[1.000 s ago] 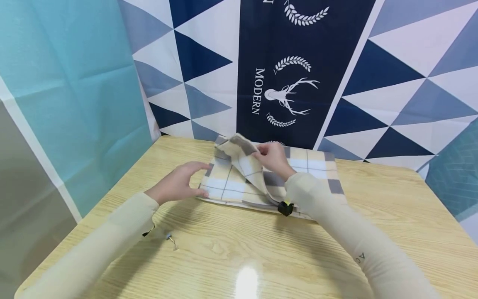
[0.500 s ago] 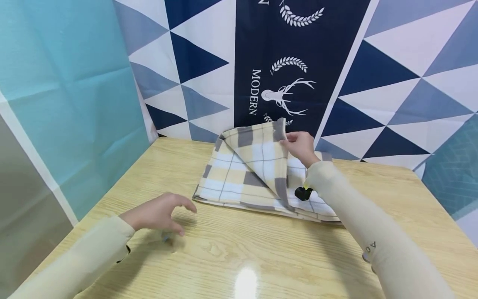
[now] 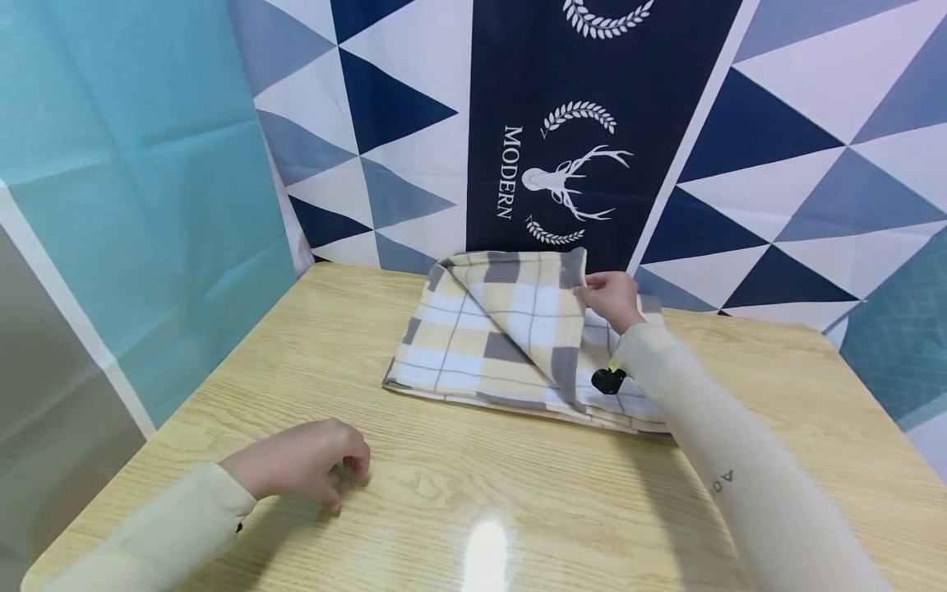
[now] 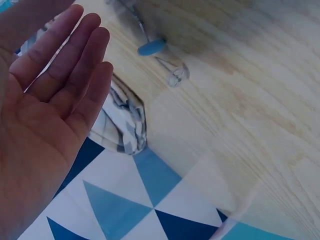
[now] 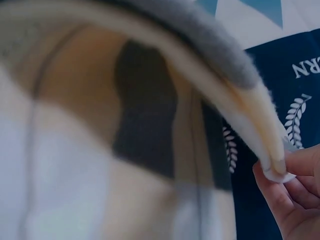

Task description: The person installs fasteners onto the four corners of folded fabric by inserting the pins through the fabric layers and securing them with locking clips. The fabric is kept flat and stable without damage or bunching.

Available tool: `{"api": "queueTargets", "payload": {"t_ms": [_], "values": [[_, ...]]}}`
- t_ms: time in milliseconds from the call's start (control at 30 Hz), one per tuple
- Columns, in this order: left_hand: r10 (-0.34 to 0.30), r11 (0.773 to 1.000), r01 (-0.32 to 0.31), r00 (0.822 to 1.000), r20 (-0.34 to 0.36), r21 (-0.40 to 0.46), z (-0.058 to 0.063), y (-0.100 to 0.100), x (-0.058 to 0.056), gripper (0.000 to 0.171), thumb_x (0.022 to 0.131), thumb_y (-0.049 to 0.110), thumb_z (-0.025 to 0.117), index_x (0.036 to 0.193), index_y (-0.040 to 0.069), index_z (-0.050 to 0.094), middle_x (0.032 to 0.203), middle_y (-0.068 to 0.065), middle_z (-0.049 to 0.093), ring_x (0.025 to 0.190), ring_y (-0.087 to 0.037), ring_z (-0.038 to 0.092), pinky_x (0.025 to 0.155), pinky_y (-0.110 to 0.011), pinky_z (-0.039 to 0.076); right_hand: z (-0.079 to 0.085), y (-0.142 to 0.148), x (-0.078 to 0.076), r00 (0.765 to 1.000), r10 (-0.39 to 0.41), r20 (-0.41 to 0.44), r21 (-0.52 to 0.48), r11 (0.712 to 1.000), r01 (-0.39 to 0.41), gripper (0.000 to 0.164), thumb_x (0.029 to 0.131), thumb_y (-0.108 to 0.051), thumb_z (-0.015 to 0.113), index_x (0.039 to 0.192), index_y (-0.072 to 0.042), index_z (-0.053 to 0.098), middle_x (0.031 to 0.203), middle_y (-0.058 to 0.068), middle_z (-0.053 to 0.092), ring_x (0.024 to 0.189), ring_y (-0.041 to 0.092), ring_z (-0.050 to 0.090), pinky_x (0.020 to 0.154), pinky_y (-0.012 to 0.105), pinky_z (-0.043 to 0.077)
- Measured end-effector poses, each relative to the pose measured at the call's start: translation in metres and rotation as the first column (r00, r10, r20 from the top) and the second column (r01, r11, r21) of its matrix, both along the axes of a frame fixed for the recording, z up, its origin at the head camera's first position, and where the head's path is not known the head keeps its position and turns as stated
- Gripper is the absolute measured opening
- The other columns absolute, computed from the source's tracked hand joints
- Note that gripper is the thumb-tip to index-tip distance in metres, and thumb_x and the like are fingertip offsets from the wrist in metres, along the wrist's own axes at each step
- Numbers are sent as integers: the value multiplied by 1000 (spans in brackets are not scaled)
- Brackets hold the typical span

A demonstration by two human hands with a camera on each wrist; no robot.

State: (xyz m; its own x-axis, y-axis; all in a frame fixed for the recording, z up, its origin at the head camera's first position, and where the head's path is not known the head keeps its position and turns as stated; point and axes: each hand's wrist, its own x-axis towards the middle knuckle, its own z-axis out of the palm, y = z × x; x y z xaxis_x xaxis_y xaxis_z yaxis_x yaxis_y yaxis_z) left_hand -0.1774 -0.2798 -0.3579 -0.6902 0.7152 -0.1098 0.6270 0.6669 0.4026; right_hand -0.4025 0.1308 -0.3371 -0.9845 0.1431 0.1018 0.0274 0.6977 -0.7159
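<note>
A folded plaid fleece blanket in cream, white and grey lies toward the back of the table. My right hand pinches the edge of its top layer between thumb and fingers, holding that flap raised and turned back over the rest. In the right wrist view, the pinched edge of the blanket fills most of the picture, with the right hand at its corner. My left hand hovers over the front left of the table, apart from the blanket and holding nothing. Its fingers look relaxed in the left wrist view.
The light wooden table runs up to a patterned curtain with triangles and a deer head. A plain turquoise cloth hangs at the left. A blue oval pad on a thin stem shows in the left wrist view.
My right hand has drawn the blanket's top flap to the right. My left hand has left the blanket's left side and come back toward the front left.
</note>
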Motion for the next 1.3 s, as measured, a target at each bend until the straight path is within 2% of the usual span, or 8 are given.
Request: {"api": "queueTargets", "payload": {"t_ms": [167,333,433,567,800,1000,1300], "values": [[-39,999,39,999,-35,-4,-4,1,0,30,58,-2,80,75,18,65,74,13,61,70,2,50,65,-16,47,-5,3,-1,999,-11,51,1,1000,11,38,87,-19,66,119,1,65,114,23,67,73,10,62,76,26,51],[-65,998,66,997,-47,7,-6,1,0,27,62,-4,77,71,17,64,70,13,61,68,4,50,63,-13,46,-11,4,-1,998,-8,57,36,999,6,39,87,-20,67,119,1,65,113,22,68,73,12,62,64,19,46],[-66,998,66,996,-57,3,-7,1,0,27,62,-5,77,71,17,64,70,13,62,68,5,50,64,-14,47,-13,4,0,999,-3,39,54,999,1,39,86,-21,67,119,1,65,113,22,68,81,17,63,62,17,44],[-51,999,51,996,-69,-14,-8,2,1,28,62,-6,77,69,17,63,68,13,61,65,5,47,61,-13,46,-16,6,0,999,5,39,60,998,-8,40,86,-20,67,120,2,65,114,23,68,95,25,62,69,20,45],[-42,999,39,993,-108,-30,-10,4,3,30,62,-11,72,64,17,59,61,12,54,60,4,41,55,-12,40,-24,9,1,999,13,43,53,998,-16,40,85,-18,67,120,2,64,113,23,69,95,25,64,81,28,50],[-25,999,22,995,-93,-32,-11,5,4,31,63,-11,71,62,16,58,59,14,51,57,6,39,53,-12,39,-28,10,2,999,19,48,62,998,-22,40,86,-18,66,120,3,64,115,24,67,102,31,63,90,37,51],[-39,999,39,990,-139,0,-8,7,2,32,64,-15,59,60,16,60,58,12,54,56,7,39,51,-10,38,-25,11,5,999,22,-41,110,994,-17,33,85,-17,64,111,2,69,104,19,72,98,32,64,90,37,50]]}}
